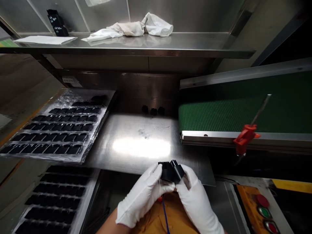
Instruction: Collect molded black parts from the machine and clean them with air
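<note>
Low in the frame, just right of its middle, two gloved hands meet around dark plastic, and the relation that matters is how the pieces sit between the fingertips. The left hand (146, 191) has its thumb and fingers closed on what looks like one block, the left black part (166, 174), which lies up and to the right of that palm. The right hand (196, 198) pinches the right black part (179, 172), which lies up and to the left of its palm; how the fingers behind it are bent is hidden. This right piece leans, its long axis running from upper left to lower right, while the left one sits more level, with its top edge running nearly straight across the frame. Their facing sides touch or overlap, and I cannot tell whether they are joined. Each hand is nearest to the piece on its own side, so neither is closer to the pair as a whole. Both pieces are held at the near edge of the metal table (117, 162). Near the centre of the frame, well apart from the gloves, three small black pieces (153, 111) stand in a row. A tray (110, 97) with rows of dark parts lies at the left, and a green belt (219, 113) fills the right.
</note>
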`<state>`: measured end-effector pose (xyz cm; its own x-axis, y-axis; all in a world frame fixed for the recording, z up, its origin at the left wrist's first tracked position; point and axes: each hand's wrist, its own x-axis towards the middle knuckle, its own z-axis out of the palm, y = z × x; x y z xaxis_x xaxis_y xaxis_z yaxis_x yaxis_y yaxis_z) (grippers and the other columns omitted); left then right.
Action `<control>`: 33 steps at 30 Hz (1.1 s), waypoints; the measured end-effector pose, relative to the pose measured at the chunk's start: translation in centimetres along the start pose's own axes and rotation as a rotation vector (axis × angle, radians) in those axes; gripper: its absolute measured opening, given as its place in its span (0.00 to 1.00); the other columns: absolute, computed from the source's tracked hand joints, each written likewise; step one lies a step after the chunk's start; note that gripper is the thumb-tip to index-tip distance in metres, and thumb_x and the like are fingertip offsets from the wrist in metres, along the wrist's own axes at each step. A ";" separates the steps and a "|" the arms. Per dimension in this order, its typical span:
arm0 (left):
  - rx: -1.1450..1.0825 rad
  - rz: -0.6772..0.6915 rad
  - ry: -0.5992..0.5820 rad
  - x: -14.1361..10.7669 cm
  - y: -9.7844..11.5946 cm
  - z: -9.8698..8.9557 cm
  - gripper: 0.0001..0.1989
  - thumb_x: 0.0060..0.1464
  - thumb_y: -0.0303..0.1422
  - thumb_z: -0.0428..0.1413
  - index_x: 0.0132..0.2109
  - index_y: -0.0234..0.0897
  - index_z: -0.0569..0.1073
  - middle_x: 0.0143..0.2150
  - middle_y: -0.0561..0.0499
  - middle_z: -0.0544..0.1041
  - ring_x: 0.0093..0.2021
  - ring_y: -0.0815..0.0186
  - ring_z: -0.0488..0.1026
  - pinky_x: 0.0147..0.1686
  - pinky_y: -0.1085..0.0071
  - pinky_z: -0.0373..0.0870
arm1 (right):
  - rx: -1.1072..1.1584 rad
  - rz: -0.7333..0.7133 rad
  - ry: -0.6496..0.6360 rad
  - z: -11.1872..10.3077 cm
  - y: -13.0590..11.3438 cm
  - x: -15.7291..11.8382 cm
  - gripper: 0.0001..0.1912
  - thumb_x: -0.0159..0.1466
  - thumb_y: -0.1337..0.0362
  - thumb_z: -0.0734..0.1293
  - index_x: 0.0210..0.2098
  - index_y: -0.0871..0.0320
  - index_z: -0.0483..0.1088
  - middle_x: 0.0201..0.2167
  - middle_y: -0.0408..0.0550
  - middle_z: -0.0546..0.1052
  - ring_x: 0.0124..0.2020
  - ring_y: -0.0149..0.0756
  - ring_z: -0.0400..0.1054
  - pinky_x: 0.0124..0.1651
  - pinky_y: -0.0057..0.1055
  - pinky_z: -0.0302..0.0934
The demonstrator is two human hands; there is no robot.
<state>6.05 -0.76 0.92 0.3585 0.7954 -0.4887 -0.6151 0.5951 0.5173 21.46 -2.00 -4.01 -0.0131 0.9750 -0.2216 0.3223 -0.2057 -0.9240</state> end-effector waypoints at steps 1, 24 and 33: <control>-0.010 0.006 0.001 0.0 0.0 0.0 0.12 0.61 0.38 0.54 0.42 0.32 0.74 0.40 0.46 0.72 0.38 0.69 0.72 0.40 0.72 0.73 | -0.006 -0.002 0.006 0.0 -0.1 0.0 0.16 0.63 0.58 0.62 0.49 0.56 0.67 0.41 0.52 0.79 0.45 0.44 0.73 0.50 0.41 0.67; 0.015 -0.070 0.053 -0.2 0.5 0.5 0.13 0.61 0.37 0.54 0.44 0.30 0.72 0.40 0.42 0.76 0.40 0.59 0.79 0.37 0.71 0.77 | 0.277 0.042 0.021 -1.2 -2.0 0.3 0.16 0.62 0.52 0.65 0.43 0.55 0.70 0.42 0.51 0.79 0.45 0.42 0.73 0.45 0.36 0.71; 0.005 -0.095 -0.035 -0.7 0.8 0.9 0.19 0.63 0.40 0.49 0.50 0.28 0.71 0.48 0.36 0.75 0.46 0.54 0.78 0.44 0.67 0.75 | 0.352 0.064 0.128 -1.7 -2.5 0.6 0.15 0.54 0.53 0.73 0.36 0.55 0.70 0.30 0.46 0.78 0.32 0.38 0.72 0.32 0.31 0.69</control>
<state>5.93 -0.71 2.31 0.4390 0.7389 -0.5112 -0.5740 0.6684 0.4731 22.25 -0.75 -1.35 0.1223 0.9572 -0.2625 -0.0261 -0.2613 -0.9649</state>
